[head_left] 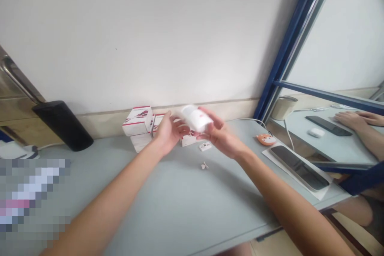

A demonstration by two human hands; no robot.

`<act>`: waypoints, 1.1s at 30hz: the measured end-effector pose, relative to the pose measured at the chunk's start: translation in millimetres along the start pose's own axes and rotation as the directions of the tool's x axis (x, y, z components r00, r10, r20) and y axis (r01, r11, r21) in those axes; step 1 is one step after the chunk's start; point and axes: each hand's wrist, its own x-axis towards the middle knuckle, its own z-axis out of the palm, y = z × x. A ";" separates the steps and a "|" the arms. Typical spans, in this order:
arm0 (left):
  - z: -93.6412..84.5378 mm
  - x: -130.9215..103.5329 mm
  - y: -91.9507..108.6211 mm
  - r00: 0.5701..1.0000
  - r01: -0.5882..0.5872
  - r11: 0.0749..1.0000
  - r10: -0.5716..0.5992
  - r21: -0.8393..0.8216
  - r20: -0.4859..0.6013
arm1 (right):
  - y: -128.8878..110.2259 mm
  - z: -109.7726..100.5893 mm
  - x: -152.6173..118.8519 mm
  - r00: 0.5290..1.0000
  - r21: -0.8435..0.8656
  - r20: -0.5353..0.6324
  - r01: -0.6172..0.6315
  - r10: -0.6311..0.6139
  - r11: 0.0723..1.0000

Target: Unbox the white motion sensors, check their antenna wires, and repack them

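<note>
A white rounded object (196, 119), blurred by motion, is held up above the back of the grey-blue table (180, 208). My right hand (220, 134) grips it from the right, fingers wrapped round its side. On its left is my left hand (172, 131), fingers apart and slightly curled; whether they touch the object is hard to tell. Behind and below the hands stand small white and red boxes (138, 121), partly hidden. A small white rectangular piece (205, 146) and a tiny white part (204, 166) lie on the table.
A black cylinder (63, 126) stands at the back left. To the right are an orange animal-faced item (266, 139) and a phone (300, 167) on white paper. Past the blue frame (282, 48), another person's hands (351, 120) rest on a table. The far left is pixelated.
</note>
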 end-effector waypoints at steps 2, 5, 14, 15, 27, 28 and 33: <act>11.3 17.7 -9.9 0.990 -0.142 0.876 0.117 0.462 0.081 | -4.5 -15.3 7.6 0.973 -0.041 -0.203 0.105 -0.111 0.994; 22.4 36.2 -31.5 0.981 -0.191 0.736 0.123 0.649 0.150 | -7.2 -46.1 16.1 0.877 -0.159 -0.423 0.173 -0.225 0.972; 15.0 25.8 -19.9 0.965 -0.130 0.827 -0.022 0.547 0.263 | 0.2 -85.2 19.1 0.681 -0.579 -0.570 0.064 -0.459 0.813; 8.6 13.0 -16.2 0.962 -0.061 0.903 -0.061 0.425 0.267 | -0.6 -77.4 17.5 0.695 -0.626 -0.520 0.085 -0.496 0.776; -56.0 -108.2 -16.7 0.914 0.190 0.982 -0.186 0.025 0.361 | 35.2 34.3 -27.4 0.938 -0.684 -0.040 0.226 -0.345 0.694; -58.1 -109.6 -17.2 0.917 0.170 0.985 -0.172 0.039 0.359 | 40.0 35.1 -28.7 0.952 -0.633 -0.058 0.199 -0.302 0.748; -58.8 -110.9 -21.6 0.923 0.142 0.990 -0.134 0.003 0.360 | 50.8 36.4 -30.1 0.990 -0.333 -0.074 0.085 -0.116 0.939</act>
